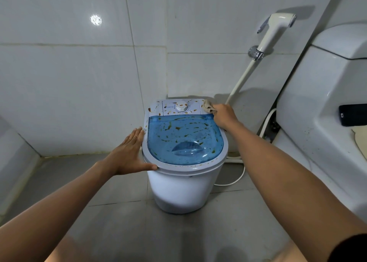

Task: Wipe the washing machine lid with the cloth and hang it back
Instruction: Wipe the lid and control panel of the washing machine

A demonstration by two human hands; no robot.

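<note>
A small white washing machine stands on the grey floor in the corner. Its clear blue lid is smeared with many brown streaks, and so is the white control panel with a dial behind it. My right hand is shut on a bunched beige cloth, pressed to the machine's back right corner beside the panel. Flat against the left rim lies my left hand, fingers together and holding nothing.
A toilet with its cistern fills the right side, with a dark phone resting on it. A bidet sprayer hangs on the tiled wall behind. A white hose and cord run along the floor at the machine's right.
</note>
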